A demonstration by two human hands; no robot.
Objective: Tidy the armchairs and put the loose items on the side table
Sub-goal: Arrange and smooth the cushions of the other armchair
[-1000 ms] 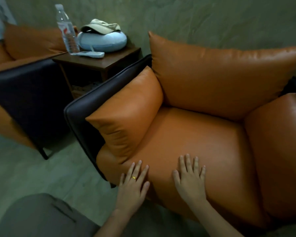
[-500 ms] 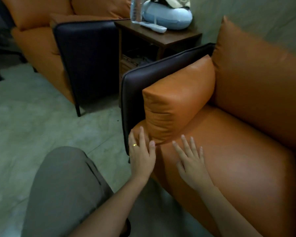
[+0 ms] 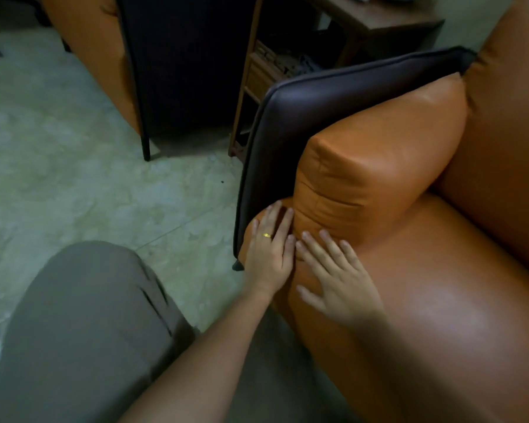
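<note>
Knee [image 3: 83,325] in grey trousers filled the lower left, over a pale tiled floor [image 3: 58,178]. Two armchairs were in view. The far armchair [image 3: 104,56] stood at the upper left, orange with a dark side. One side table [image 3: 388,16] of brown wood stood between the two chairs, its top cut off by the frame; what lay on its lower shelf was too dark to tell. The near armchair [image 3: 486,346] took up the right half, with one dark side panel [image 3: 333,96] just beside the table, one arm cushion [image 3: 379,154], one seat cushion [image 3: 440,270] and one back cushion [image 3: 507,132]. Two hands lay side by side on its front left corner, holding nothing. The left hand [image 3: 269,251], wearing one gold ring [image 3: 267,235], lay flat with straight fingers, the tips at the seam between panel and arm cushion. The right hand [image 3: 339,276], fingers spread wide, lay flat on the seat cushion, its fingertips touching the foot of the arm cushion. The side table was well apart from both hands, beyond the panel.
</note>
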